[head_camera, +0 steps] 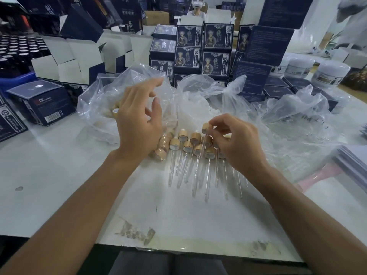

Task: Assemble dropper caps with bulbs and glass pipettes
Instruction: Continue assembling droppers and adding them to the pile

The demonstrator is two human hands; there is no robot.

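On table (pixel 59 195), right hand (pixel 238 143) pinches 1 dropper (pixel 206 129) (left hand (pixel 139 120) empty).

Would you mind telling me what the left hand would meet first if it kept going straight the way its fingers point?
Most likely the clear plastic bag of wooden caps: the open left hand points up and away into its crumpled film, though depth is uncertain.

At frame centre, the right hand (pixel 237 143) pinches a wooden dropper cap (pixel 206 128) above a row of finished droppers (pixel 190 155) on the white table (pixel 59 175). The left hand (pixel 139 120) hovers, fingers loose, before clear plastic bags (pixel 107 96).
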